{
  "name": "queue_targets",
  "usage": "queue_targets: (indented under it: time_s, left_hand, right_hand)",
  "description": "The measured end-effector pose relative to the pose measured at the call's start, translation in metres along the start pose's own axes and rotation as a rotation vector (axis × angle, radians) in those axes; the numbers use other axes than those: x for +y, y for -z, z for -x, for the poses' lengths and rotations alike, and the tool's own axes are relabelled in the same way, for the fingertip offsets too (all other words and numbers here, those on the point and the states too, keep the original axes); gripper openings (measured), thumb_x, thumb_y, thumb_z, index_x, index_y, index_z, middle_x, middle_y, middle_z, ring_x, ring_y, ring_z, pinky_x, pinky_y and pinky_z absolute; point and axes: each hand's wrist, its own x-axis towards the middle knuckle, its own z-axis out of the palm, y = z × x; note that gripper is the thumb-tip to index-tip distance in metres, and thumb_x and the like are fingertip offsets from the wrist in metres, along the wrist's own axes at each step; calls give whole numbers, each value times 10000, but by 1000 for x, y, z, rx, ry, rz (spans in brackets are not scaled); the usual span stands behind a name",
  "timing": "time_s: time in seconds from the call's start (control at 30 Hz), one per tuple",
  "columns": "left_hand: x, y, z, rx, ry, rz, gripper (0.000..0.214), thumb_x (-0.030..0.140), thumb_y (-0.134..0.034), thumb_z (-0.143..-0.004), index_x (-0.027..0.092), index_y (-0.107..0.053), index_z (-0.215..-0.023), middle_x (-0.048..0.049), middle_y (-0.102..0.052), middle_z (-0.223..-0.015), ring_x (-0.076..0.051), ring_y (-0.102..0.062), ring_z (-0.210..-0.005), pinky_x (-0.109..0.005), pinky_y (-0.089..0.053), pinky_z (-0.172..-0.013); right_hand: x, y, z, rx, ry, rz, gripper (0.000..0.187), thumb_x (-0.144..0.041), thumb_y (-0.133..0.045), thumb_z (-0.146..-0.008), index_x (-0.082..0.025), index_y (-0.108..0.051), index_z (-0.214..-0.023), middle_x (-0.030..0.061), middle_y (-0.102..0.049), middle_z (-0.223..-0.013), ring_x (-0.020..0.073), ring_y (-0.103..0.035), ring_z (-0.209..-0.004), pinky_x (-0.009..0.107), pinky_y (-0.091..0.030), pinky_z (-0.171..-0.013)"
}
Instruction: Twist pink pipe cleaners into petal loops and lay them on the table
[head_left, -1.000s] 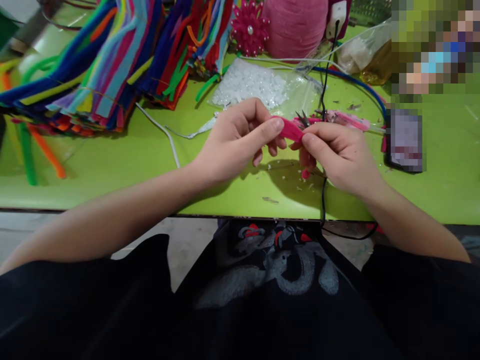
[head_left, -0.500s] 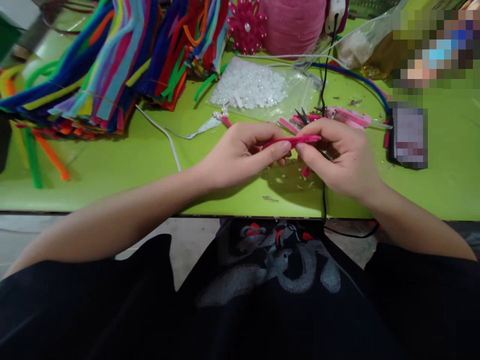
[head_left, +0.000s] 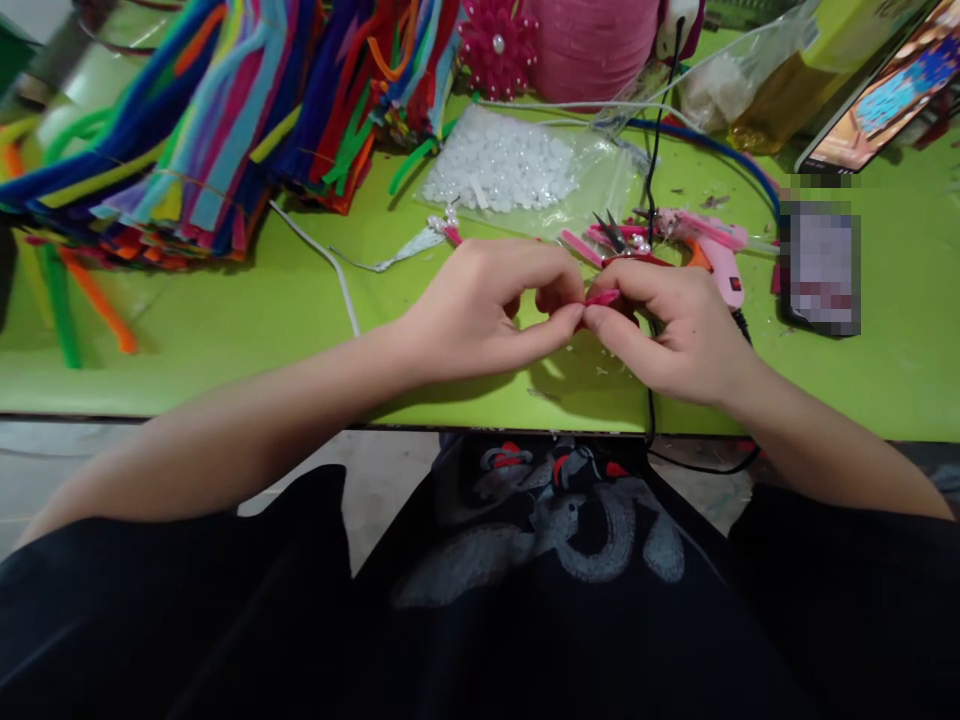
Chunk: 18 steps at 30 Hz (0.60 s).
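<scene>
Over the front middle of the green table, my left hand [head_left: 499,305] and my right hand [head_left: 671,325] meet fingertip to fingertip. Both pinch a short bright pink pipe cleaner [head_left: 602,298], most of it hidden by the fingers. Just beyond my right hand lie small scissors [head_left: 613,235] with dark pointed blades and a pink glue gun [head_left: 724,268]. A pearl-tipped pink stem [head_left: 452,228] and a silvery strip [head_left: 411,248] are behind my left hand.
Bundles of coloured pipe cleaners [head_left: 217,130] fill the back left. A bag of white beads [head_left: 502,165], a pink flower [head_left: 499,45] and a pink ribbon roll [head_left: 596,50] sit behind. A black cable [head_left: 651,180] runs forward; phones [head_left: 885,110] lie right.
My fingertips have come together on the pink pipe cleaner, which now shows much less. My right hand has shifted slightly down, and more of the glue gun shows.
</scene>
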Motion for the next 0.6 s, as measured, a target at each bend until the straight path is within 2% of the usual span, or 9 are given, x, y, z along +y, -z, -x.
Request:
queue_targets:
  time_s: [0.1,0.2,0.3,0.43,0.6]
  left_hand:
    - [2,1,0,-92,130,240,294,460,-793,-996,245,-679,-830,-18,-690,-741,-159,-648,-708,-277,-445,-569]
    - [3,-1,0,-111,160,388,373,519,-822,-1012,238,-658,-829,-14,-632,-718,-158,-628,-704,-268,-441,-546]
    - [5,-5,2,-53,124,355,367,500,-807,-1030,231,-649,-837,-17,-645,-758,-148,-626,-712,-262,-425,-533]
    - [7,-5,4,7,53,180,304,434,-760,-1050,220,-667,-855,-28,-714,-813,-146,-673,-769,-253,-460,-583]
    - [4,5,0,-134,64,201,234,371,-736,-1042,225,-740,-860,-18,-741,-775,-133,-632,-682,-277,-447,-561]
  right_hand:
    - [-2,3,-1,-31,-4,-35,222,-205,-650,-1034,-257,-562,-836,-40,-534,-657,137,-429,-584,351,-338,-591]
    - [-6,6,-1,-65,-39,-67,210,-197,-601,-1046,-261,-570,-849,-37,-518,-650,145,-412,-584,366,-373,-610]
    - [-8,8,-1,-83,-40,-46,225,-190,-579,-1047,-262,-554,-834,-38,-490,-644,147,-402,-579,371,-368,-601]
    - [-4,9,-2,-60,70,-10,228,-186,-591,-1040,-243,-551,-823,-60,-471,-642,113,-376,-552,338,-324,-568]
    - [-1,10,-2,-119,1,-48,191,-175,-582,-1025,-234,-589,-844,-47,-519,-651,113,-408,-559,323,-336,-565]
